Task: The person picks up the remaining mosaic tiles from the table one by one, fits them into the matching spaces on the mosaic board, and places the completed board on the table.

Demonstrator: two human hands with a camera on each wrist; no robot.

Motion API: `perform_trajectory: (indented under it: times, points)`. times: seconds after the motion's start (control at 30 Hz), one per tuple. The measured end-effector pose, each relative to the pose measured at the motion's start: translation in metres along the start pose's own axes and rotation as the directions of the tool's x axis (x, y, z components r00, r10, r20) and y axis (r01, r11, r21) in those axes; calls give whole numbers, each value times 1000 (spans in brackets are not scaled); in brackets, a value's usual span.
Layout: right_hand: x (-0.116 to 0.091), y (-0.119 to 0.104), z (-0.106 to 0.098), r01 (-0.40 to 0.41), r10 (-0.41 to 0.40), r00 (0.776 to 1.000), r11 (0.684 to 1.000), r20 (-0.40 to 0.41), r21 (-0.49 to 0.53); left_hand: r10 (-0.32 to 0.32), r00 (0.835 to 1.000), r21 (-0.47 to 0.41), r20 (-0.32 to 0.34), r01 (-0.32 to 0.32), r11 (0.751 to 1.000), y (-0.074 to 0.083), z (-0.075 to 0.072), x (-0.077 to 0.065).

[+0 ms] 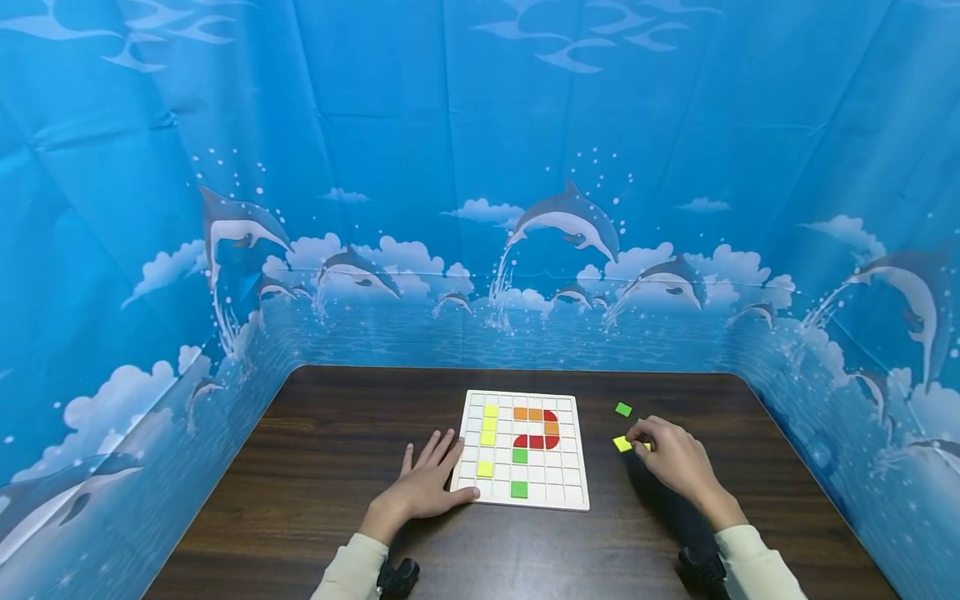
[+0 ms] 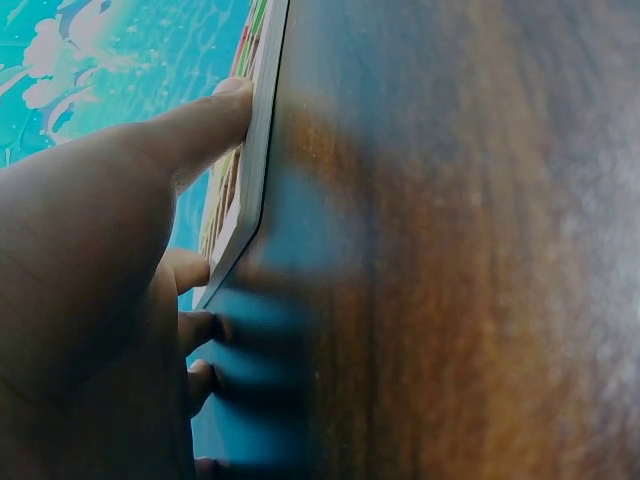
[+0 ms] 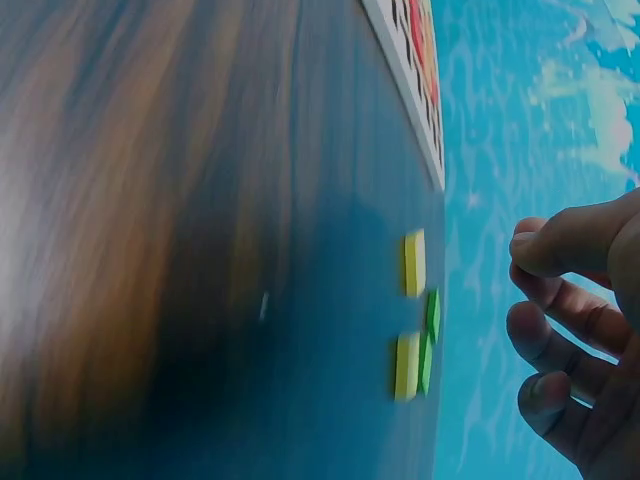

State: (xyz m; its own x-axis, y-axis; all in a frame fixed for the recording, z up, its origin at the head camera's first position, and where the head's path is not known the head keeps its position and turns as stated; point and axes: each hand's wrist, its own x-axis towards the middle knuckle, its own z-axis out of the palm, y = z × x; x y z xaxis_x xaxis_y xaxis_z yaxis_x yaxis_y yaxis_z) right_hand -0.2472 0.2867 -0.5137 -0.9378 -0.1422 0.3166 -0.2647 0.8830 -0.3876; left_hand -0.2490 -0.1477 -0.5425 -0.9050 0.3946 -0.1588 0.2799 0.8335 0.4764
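A white gridded board (image 1: 566, 475) lies on the table, bearing several yellow tiles (image 1: 485, 469), orange squares (image 1: 521, 413), rounded red pieces (image 1: 551, 442) and two green tiles (image 1: 519, 490). With fingers spread, my left hand (image 1: 423, 492) rests at its left side, the thumb on the near-left corner. My right hand (image 1: 675, 458) is above loose tiles to the right of the board. Its thumb and index fingertips (image 3: 530, 250) meet; whether a tile is between them cannot be seen. Below are two yellow tiles (image 3: 415, 263) and two green tiles (image 3: 433, 316).
The dark wooden table (image 1: 337, 433) is enclosed by a blue curtain (image 1: 450, 125) printed with dolphins and clouds. Dark wrist devices (image 1: 400, 577) sit at both light sleeves (image 1: 757, 562).
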Motion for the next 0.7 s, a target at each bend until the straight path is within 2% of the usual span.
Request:
perform_trajectory:
  times: [0.2,0.47,0.7]
  points:
    - [-13,23,-13,-34,34,999,999,0,1,14,1000,-22,-10,-14,1000,3,-3,-3]
    - [-22,47,-22,-72,72,997,997,11,-23,42,998,-22,-40,-43,999,-8,6,2]
    - [-27,63,-27,-111,113,993,993,38,-52,38,999,-31,-29,-39,999,-1,0,-1]
